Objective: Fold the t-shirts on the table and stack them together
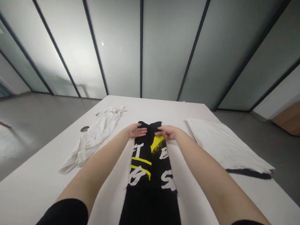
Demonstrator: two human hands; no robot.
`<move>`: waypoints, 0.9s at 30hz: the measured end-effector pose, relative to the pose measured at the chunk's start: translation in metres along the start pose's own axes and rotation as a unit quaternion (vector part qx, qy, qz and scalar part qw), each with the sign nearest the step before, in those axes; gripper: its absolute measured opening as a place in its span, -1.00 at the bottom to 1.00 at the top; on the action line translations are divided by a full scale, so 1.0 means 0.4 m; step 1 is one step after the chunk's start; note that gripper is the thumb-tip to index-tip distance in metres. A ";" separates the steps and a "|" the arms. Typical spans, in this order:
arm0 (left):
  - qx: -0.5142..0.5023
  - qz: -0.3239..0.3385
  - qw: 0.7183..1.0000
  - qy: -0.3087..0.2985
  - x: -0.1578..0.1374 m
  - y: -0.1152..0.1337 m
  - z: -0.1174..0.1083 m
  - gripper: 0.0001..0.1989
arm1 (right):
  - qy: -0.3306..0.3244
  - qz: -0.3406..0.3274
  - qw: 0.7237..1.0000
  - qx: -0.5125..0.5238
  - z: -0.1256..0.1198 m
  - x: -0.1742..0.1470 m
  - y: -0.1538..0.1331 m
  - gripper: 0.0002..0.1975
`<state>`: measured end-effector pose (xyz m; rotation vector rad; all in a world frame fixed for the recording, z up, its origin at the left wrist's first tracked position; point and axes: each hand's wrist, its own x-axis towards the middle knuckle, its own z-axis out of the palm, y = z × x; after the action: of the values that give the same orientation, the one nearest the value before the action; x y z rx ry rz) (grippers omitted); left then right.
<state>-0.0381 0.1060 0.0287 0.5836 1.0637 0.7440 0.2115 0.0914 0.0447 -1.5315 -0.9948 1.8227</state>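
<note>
A black T-shirt (158, 178) with white letters and yellow print lies in a long narrow strip down the middle of the table. Its two sides meet near the centre, and its upper end is bunched. My left hand (138, 131) rests at the left edge of that end, fingers stretched over the black cloth. Opposite it, my right hand (168, 132) touches the right edge beside the yellow patch, fingers apart and slightly bent. The strip's plain black lower part runs out of view at the bottom.
A crumpled white garment (97, 136) lies to the left on the white table (150, 109), near a round hole (84, 129). At the right is a flat stack of white cloth (224, 145) with a dark layer beneath. Frosted glass panels (167, 45) stand behind.
</note>
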 end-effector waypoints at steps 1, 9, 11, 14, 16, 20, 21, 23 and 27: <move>0.013 0.021 1.000 0.006 0.004 0.005 0.002 -0.58 | 0.012 -0.007 1.000 0.004 0.009 0.002 -0.005 -0.92; 0.037 0.300 0.953 -0.005 -0.028 0.167 0.098 -0.70 | 0.114 -0.238 0.961 0.079 0.066 -0.020 -0.147 -0.83; 0.016 0.356 0.934 -0.036 -0.064 0.214 0.115 -0.63 | 0.124 -0.296 0.940 0.113 0.060 -0.046 -0.186 -0.73; 0.008 0.365 0.930 -0.044 -0.129 0.221 0.110 -0.45 | 0.112 -0.325 0.923 0.171 0.038 -0.098 -0.179 -0.59; 0.039 0.310 0.950 -0.021 -0.170 0.168 0.088 -0.44 | 0.100 -0.289 0.933 0.190 0.024 -0.135 -0.117 -0.64; 0.127 0.175 0.976 0.014 -0.215 -0.027 0.031 -0.76 | 0.101 -0.160 0.974 0.126 0.022 -0.184 0.078 -0.91; 0.147 0.146 0.978 0.014 -0.215 -0.074 0.020 -0.80 | 0.101 -0.140 0.977 0.123 0.025 -0.189 0.121 -0.85; 0.162 0.121 0.979 0.032 -0.208 -0.141 0.007 -0.77 | 0.111 -0.108 0.979 0.130 0.032 -0.191 0.184 -0.70; 0.149 0.119 0.979 0.072 -0.178 -0.158 0.007 -0.52 | 0.112 -0.122 0.977 0.135 0.036 -0.176 0.205 -0.51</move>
<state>-0.0401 0.0109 0.0227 0.9376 1.2659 0.8503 0.2149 -0.0145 0.0189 -1.3474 -0.7560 1.5077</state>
